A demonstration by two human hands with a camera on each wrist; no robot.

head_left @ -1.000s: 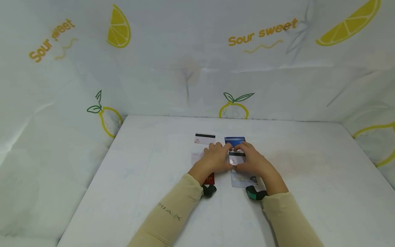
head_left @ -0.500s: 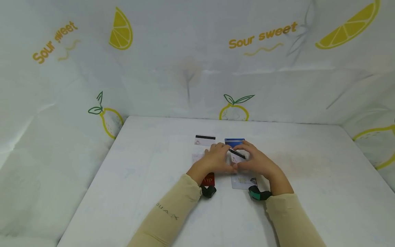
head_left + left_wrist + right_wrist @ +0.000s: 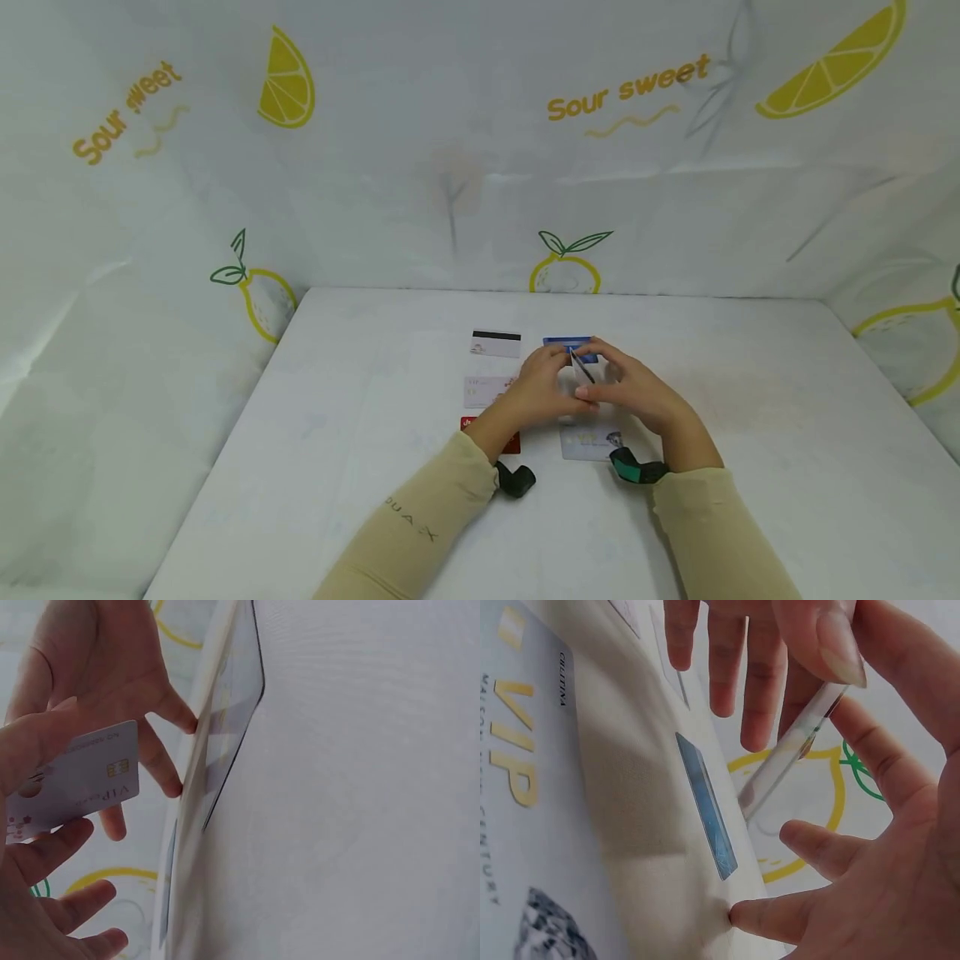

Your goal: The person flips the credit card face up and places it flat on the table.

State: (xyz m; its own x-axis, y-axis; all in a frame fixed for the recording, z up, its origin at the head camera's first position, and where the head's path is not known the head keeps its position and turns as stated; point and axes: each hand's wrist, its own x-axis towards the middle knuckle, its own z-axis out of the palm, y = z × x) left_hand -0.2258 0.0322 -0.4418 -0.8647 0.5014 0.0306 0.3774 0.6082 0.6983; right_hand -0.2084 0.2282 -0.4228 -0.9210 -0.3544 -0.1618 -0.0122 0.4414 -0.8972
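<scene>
A white plastic VIP card [image 3: 583, 367], tilted steeply off the table, sits between both hands. My left hand [image 3: 538, 390] pinches it; in the left wrist view the thumb lies over the card's [image 3: 94, 776] printed face, its chip and VIP lettering showing. The right hand [image 3: 637, 392] holds it from the other side, index finger and thumb curved at its edges, its other fingers [image 3: 817, 847] spread. In the right wrist view the card [image 3: 795, 754] appears nearly edge-on. Part of the right thumb's contact is hidden behind the left thumb.
Around the hands lie flat cards: a white one with a black stripe [image 3: 495, 343], a pale VIP card [image 3: 483, 392], a red card [image 3: 468, 422], a blue card [image 3: 558, 341] and a silver VIP card [image 3: 587, 443]. A lemon-print sheet [image 3: 420, 208] backs the white table [image 3: 360, 417].
The card has turned from facing up, black stripe showing, to nearly edge-on. The left hand has shifted slightly right, uncovering more of the pale and red cards.
</scene>
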